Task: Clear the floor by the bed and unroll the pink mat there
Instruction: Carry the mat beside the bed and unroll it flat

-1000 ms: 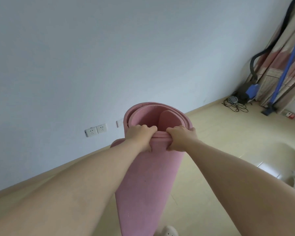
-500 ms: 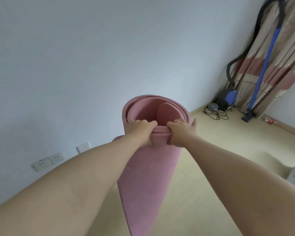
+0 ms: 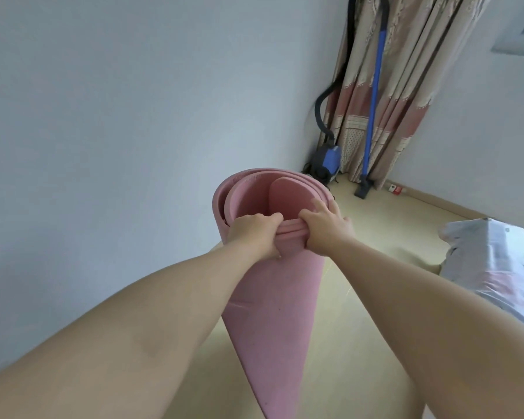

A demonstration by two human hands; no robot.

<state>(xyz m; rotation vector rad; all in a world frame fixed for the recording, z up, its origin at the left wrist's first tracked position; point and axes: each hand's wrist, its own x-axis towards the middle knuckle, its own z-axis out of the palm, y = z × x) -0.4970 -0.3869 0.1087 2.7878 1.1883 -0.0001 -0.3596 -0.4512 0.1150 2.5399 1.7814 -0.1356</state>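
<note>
The pink mat is rolled up and held upright in front of me, its open top end showing the spiral of layers. My left hand grips the near rim of the roll, fingers curled over the edge. Beside it, my right hand grips the same rim, fingers hooked inside the roll. The lower end of the mat runs out of the bottom of the view. The bed with a pale flowered cover lies at the right.
A blue vacuum cleaner with a black hose stands in the far corner, by patterned curtains. A blue-handled mop leans there. A small red-and-white thing lies by the skirting. Pale floor runs between wall and bed.
The view has swung to the right with the mat: the wall sockets have left the view, the corner with the vacuum cleaner has come nearer, and the bed has appeared. Both hands keep their grip.
</note>
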